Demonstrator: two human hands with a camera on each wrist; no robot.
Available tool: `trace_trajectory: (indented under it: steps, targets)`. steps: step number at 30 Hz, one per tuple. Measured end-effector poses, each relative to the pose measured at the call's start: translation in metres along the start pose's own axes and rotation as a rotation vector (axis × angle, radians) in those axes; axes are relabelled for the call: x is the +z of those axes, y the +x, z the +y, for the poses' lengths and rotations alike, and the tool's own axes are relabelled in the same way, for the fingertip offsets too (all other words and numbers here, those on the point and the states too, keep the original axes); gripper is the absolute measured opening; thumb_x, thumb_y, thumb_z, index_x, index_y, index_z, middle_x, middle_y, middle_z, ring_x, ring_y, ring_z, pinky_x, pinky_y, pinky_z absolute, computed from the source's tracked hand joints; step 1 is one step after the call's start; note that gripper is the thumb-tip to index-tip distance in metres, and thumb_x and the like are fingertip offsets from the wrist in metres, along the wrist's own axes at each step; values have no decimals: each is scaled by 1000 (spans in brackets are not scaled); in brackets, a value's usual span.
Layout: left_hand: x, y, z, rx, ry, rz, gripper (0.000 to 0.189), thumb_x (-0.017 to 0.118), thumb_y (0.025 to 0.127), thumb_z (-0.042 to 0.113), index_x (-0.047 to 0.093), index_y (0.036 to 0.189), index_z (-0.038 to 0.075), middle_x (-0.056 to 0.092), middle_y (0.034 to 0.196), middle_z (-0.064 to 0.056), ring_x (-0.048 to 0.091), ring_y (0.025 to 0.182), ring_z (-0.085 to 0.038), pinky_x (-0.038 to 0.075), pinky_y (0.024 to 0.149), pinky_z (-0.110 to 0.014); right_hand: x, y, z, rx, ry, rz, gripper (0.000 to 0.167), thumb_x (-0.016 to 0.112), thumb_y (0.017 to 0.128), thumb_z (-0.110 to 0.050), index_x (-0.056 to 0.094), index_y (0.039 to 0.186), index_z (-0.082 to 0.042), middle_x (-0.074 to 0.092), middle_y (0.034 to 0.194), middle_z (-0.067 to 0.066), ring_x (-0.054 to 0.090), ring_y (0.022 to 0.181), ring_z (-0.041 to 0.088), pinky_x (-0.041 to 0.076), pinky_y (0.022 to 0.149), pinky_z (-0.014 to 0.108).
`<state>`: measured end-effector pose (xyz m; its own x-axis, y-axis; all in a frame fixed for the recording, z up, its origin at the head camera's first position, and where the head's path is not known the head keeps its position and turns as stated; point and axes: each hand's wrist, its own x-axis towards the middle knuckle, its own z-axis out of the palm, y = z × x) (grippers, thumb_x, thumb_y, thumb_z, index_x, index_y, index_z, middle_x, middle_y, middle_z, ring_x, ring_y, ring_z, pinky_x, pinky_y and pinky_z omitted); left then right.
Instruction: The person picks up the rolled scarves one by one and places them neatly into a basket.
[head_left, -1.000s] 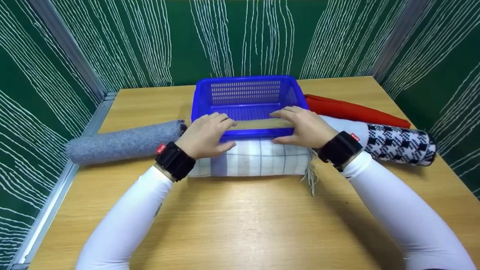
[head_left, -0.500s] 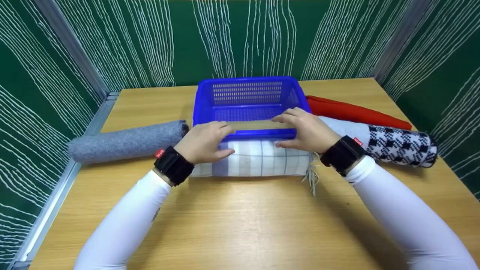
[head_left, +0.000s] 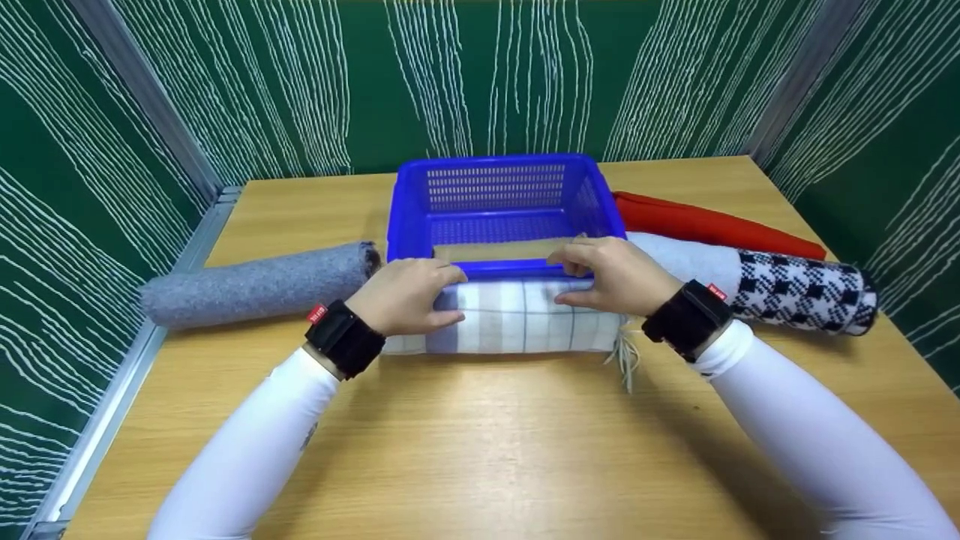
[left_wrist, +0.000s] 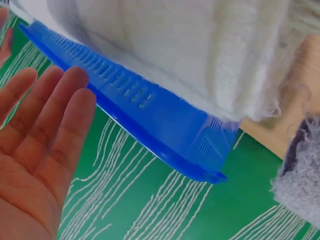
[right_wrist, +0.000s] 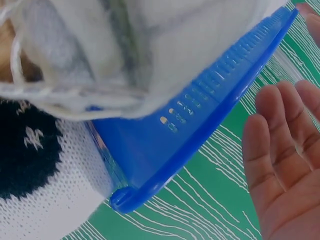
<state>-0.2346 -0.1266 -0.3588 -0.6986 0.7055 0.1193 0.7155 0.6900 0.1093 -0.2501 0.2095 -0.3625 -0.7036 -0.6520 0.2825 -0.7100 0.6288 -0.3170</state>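
My left hand (head_left: 409,296) hovers over the front left of the blue plastic basket (head_left: 484,159) and the plaid rolled scarf (head_left: 517,322) before it. Its fingers are extended and loosely bent in the left wrist view, near the basket's rim (left_wrist: 145,142). The right hand (head_left: 611,277) is at the rim's front right, fingers relaxed in the right wrist view, palm facing the basket wall (right_wrist: 165,155). Nothing is held by either hand. A tan roll (head_left: 502,250) lies inside the basket along the front wall. The white plaid scarf has fringe hanging at its right end.
A grey fuzzy roll (head_left: 255,289) lies left of the basket. On the right are a red roll (head_left: 720,225) and a roll with black-and-white houndstooth (head_left: 802,291) and a pale section. Green walls (head_left: 517,75) with white lines enclose the wooden table (head_left: 480,442).
Both hands have drawn back from over the basket's inside toward its front rim and the plaid scarf. More of the tan roll shows. The basket and rolls stay in place on the table.
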Motion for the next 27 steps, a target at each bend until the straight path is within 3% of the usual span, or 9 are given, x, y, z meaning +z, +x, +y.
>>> trace_trajectory:
  steps: [10,17,23,27]
  targets:
    - [8,-2,1,-2,-18,-37,54,83,95,38,72,135,4,78,127,-14,76,115,-33,62,103,-51,6,-5,-2,28,-28,-40,49,96,84,-24,77,123,-2,82,111,14,77,96,29,66,90,50]
    - [17,-2,0,1,-43,-75,47,85,94,35,70,127,4,76,110,-9,72,99,-27,62,94,-49,13,-11,0,12,-68,-91,57,95,84,-31,76,130,-2,81,116,13,73,95,24,64,87,45]
    - [22,-1,-2,-22,-45,-100,54,85,94,33,67,135,4,75,125,-12,73,114,-29,60,104,-47,17,-13,-1,2,-76,-132,63,95,84,-31,73,137,-3,80,125,14,74,98,25,64,94,48]
    - [23,0,-2,-28,-28,-117,62,86,93,36,64,141,3,73,132,-14,72,121,-32,59,108,-48,20,-14,-1,-2,-101,-125,68,97,82,-31,72,139,-3,79,125,16,75,100,28,64,92,50]
